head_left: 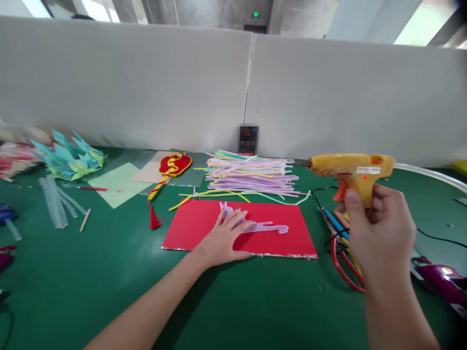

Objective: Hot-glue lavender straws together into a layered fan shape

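My right hand (386, 228) is closed round the handle of a yellow hot glue gun (339, 165), raised over the right side of the table. The gun's nozzle points left, its orange trigger shows, and a clear glue stick runs out of its back. My left hand (224, 238) lies with fingers spread over a lilac pipe cleaner shape (268, 227) on a red board (189, 221). Part of that shape is hidden under the palm; a bunched end and a strip with a curled tip stick out.
Behind the board lies a pile of pastel pipe cleaners (251, 175). Pliers with red handles (337, 265) and a purple glue gun (441, 282) are at right. To the left are a red-and-yellow fan ornament (175, 165), glue sticks (53, 201) and a turquoise paper piece (73, 158).
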`<state>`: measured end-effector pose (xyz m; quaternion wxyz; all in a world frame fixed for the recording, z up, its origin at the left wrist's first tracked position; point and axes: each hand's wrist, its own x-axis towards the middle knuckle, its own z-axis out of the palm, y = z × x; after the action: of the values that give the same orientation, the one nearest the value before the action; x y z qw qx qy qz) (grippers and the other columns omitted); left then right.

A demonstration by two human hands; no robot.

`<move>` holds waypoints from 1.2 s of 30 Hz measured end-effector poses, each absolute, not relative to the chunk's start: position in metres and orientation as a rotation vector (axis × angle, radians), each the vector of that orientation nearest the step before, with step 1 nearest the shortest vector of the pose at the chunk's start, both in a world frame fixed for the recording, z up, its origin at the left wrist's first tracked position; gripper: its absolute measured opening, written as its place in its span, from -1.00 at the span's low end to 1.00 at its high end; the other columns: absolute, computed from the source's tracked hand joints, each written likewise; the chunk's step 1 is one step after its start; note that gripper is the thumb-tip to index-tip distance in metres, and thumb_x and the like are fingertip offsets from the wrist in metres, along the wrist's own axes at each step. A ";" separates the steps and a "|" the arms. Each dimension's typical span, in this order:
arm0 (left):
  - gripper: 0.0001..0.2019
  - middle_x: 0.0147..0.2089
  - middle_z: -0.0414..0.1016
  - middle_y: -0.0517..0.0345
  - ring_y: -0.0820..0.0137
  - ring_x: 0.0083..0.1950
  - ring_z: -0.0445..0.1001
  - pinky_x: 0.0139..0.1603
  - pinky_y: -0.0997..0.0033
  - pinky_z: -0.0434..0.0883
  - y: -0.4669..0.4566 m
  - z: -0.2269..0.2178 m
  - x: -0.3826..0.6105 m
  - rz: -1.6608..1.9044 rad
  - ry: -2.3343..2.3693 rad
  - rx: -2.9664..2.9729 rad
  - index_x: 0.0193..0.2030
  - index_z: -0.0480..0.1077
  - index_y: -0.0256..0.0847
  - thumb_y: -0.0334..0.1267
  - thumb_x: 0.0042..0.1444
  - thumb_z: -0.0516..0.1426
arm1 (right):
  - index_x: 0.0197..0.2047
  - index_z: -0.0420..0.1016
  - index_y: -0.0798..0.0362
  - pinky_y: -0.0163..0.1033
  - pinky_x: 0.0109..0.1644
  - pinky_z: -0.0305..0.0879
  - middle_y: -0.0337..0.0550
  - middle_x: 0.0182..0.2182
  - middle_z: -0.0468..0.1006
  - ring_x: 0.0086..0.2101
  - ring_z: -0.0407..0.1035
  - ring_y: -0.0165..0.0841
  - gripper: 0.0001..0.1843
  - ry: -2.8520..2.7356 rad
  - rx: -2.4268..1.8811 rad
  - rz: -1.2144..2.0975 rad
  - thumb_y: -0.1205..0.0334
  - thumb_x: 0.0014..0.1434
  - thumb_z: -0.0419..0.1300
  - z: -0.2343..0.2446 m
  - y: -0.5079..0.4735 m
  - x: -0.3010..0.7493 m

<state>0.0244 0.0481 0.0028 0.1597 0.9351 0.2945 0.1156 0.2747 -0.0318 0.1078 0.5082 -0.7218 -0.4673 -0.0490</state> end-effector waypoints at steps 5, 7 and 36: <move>-0.27 0.40 -0.05 0.03 0.13 0.41 -0.16 0.34 -0.12 -0.21 0.051 0.006 0.026 0.365 0.861 2.600 0.32 0.01 0.01 0.19 0.05 0.08 | -0.09 0.25 0.02 -0.21 -0.34 0.27 -0.10 -0.36 0.44 -0.43 0.34 -0.33 -0.63 -1.259 -1.751 0.116 -0.06 0.26 -0.14 0.084 -0.023 0.237; -0.34 0.39 -0.03 0.03 0.16 0.40 -0.11 0.34 -0.12 -0.19 0.053 0.007 0.027 0.408 0.903 2.554 0.29 0.06 0.00 0.12 0.08 0.10 | -0.07 0.24 0.04 -0.22 -0.34 0.27 -0.05 -0.31 0.46 -0.38 0.37 -0.29 -0.60 -1.307 -1.834 0.219 -0.06 0.26 -0.18 0.063 -0.019 0.231; -0.88 -0.22 0.46 0.05 0.20 -0.17 0.46 -0.21 0.20 0.39 0.067 0.000 0.013 0.812 1.748 2.099 -0.16 0.28 -0.15 -0.24 0.19 0.00 | -0.04 0.32 0.10 -0.22 -0.37 0.27 -0.03 -0.37 0.55 -0.38 0.45 -0.19 -0.54 -1.530 -2.415 0.043 -0.06 0.16 -0.02 0.000 -0.012 0.252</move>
<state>0.0135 0.0667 0.0002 0.1453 0.7288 0.6069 0.2818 0.2516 -0.0120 -0.0001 0.1409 -0.8362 -0.5298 0.0148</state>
